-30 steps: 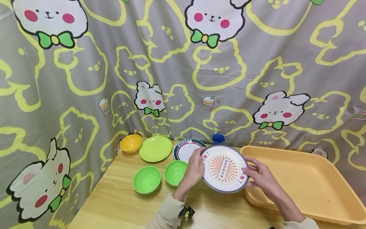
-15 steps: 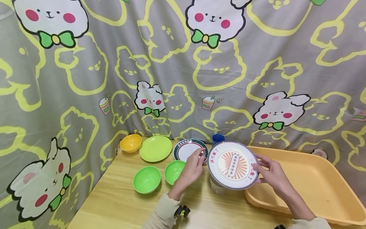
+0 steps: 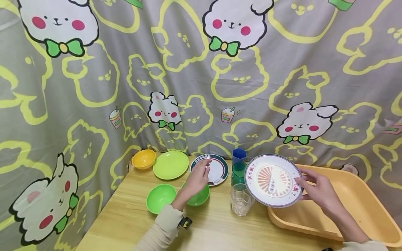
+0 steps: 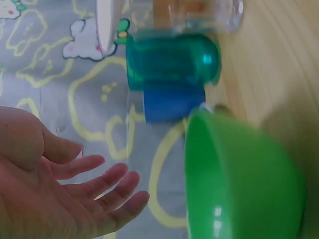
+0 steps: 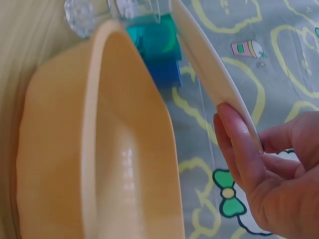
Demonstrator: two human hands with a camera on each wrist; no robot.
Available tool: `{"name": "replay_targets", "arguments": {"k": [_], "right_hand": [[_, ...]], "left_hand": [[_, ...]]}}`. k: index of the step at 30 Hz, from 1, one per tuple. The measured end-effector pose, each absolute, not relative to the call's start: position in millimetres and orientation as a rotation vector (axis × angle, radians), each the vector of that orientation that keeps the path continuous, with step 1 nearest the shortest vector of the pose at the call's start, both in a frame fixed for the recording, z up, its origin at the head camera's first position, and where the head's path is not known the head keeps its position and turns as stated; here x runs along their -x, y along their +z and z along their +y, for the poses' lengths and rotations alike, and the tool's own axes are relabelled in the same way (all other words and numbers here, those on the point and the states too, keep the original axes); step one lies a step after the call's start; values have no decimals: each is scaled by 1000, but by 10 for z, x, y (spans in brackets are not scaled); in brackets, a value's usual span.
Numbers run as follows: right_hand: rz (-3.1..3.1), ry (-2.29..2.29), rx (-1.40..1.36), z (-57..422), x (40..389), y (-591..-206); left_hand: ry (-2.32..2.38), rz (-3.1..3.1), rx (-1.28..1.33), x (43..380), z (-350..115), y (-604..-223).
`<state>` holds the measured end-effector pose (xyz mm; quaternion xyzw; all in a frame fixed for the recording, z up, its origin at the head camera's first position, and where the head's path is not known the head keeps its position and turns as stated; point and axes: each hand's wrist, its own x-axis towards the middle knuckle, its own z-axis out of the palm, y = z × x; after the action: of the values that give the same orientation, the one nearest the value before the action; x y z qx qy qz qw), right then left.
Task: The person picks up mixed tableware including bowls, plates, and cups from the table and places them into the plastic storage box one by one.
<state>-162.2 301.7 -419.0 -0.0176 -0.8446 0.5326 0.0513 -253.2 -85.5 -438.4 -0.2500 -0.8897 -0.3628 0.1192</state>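
Observation:
My right hand [image 3: 318, 190] pinches the right rim of a white plate [image 3: 273, 180] printed with a sunburst and red lettering. The plate is held tilted above the left end of an orange basin [image 3: 345, 195]; in the right wrist view its pale underside [image 5: 214, 64] shows, thumb on one face and fingers on the other. My left hand [image 3: 196, 177] hovers over a green bowl [image 3: 199, 197], holding nothing, its fingers loosely spread in the left wrist view. Behind that hand lies a white plate with a dark green rim [image 3: 220, 172].
Left of the basin stand a clear glass [image 3: 242, 200], a teal glass [image 3: 238, 172] and a blue hexagonal cup [image 3: 239, 155]. A second green bowl [image 3: 161, 198], a lime plate [image 3: 171, 165] and a yellow bowl [image 3: 143, 159] sit further left. A patterned curtain [image 3: 194, 80] borders the wooden table [image 3: 220, 230].
My left hand has let go of the sunburst plate and moved left. The right hand has carried the plate rightward over the basin's edge, uncovering the clear and teal glasses.

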Motion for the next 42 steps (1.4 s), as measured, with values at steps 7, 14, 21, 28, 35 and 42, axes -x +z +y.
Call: {"name": "replay_targets", "arguments": {"k": [7,14,21,28,35,42], "right_hand": [[-2571,1495,63,3276,1594,-4206],[-2580,1340,23,3577,1557,-4238],[-2599,1220,78,3873,1489,-4273],[-2757,858,165,4060,1498,-4220],[-2792,738,189,4267,1502,-4270],[-2803,628,215,4411,1480,-4313]], "left_hand": [[-971,-2721,670,2672,-1100,-4364],[-920,-2713,636,2757,-1301,-4399],[-885,-2778,496,2836,-1510,-4382],[-838,-2793,382,2955,-1708,-4429],[-851,-2740,406,3009,-1893,-4390],[-936,-2811,267,3140,-2144,-4418]]}}
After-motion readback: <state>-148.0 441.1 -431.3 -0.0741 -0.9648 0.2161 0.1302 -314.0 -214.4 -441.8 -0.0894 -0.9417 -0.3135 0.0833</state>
